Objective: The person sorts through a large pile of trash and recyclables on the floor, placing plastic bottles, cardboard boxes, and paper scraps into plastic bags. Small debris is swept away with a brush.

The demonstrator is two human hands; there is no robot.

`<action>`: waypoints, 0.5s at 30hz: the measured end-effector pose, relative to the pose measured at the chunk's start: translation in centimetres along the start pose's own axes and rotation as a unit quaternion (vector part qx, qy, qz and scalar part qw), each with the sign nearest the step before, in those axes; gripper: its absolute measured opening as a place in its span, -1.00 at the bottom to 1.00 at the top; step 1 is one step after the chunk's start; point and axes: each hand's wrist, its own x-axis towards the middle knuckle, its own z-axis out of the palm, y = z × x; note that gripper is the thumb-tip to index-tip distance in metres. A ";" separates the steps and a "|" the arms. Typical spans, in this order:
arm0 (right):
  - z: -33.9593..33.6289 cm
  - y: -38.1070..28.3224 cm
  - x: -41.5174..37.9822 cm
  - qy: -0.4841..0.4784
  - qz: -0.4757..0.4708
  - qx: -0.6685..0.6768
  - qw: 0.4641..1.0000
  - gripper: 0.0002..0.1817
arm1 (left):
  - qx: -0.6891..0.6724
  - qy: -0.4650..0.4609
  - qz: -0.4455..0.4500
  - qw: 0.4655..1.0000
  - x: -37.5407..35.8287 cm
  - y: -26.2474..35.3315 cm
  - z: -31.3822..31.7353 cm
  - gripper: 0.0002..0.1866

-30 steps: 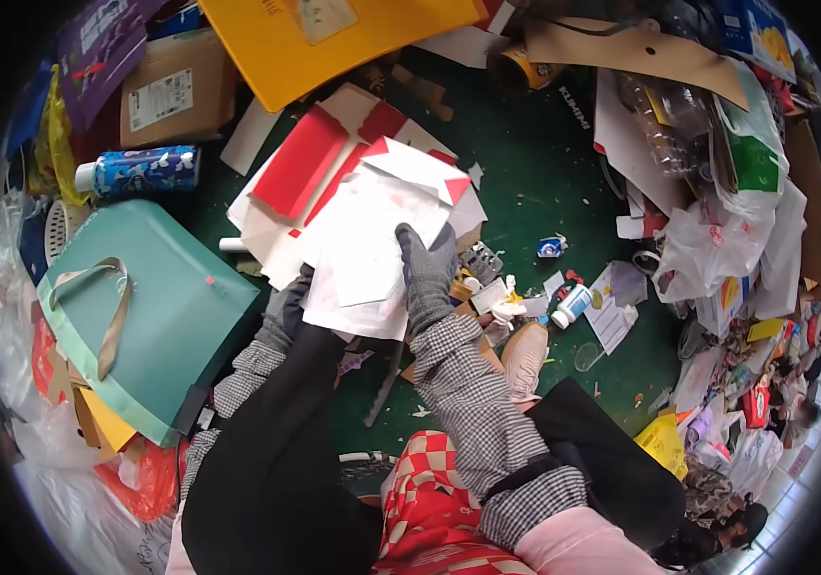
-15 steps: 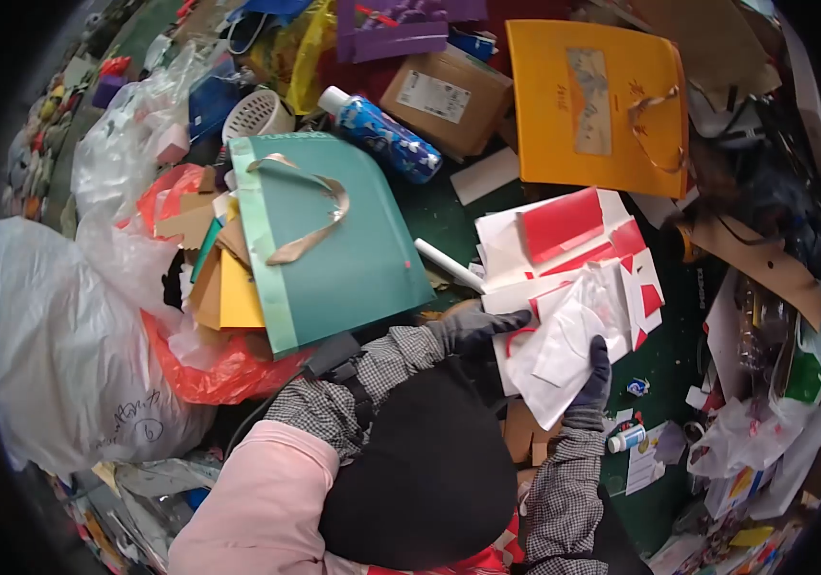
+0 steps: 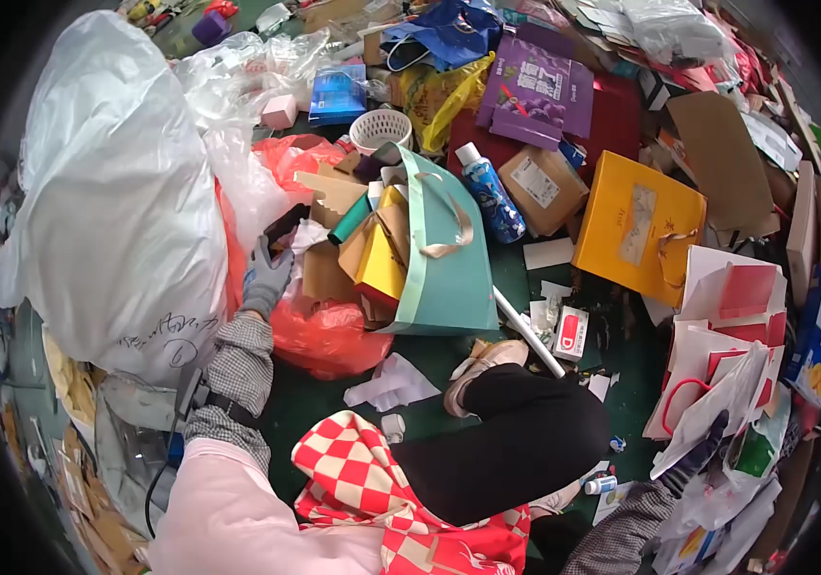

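My left hand (image 3: 267, 278), in a grey glove, reaches in beside the orange-red plastic bag (image 3: 329, 340). Its fingers are curled at a black item (image 3: 288, 223) next to cardboard scraps, and what they grip is partly hidden. On the right, my right hand (image 3: 696, 458), in a dark glove, is closed on the lower edge of a flattened white and red paper bag (image 3: 705, 331) with a red cord handle. A clear plastic bag (image 3: 760, 422) partly covers that hand. The green gift bag (image 3: 449, 278) lies tilted, with a yellow box (image 3: 381, 254) and cardboard at its mouth.
A big white sack (image 3: 123, 201) stands at left. Beyond the green bag are a white basket (image 3: 380, 130), a blue bottle (image 3: 492, 195), a brown carton (image 3: 543, 189) and an orange gift bag (image 3: 635, 230). A white tube (image 3: 527, 332) and small box (image 3: 571, 333) lie ahead of my knee.
The view has swung left. My left hand has let go of the white and red paper bag and moved left to the orange-red bag; my right hand has carried the paper to the right.
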 end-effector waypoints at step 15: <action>4.3 -3.5 -5.2 -0.150 -0.269 -0.365 0.879 -0.50 | -0.464 -0.396 -0.431 0.665 -11.6 -1.7 12.0 -0.63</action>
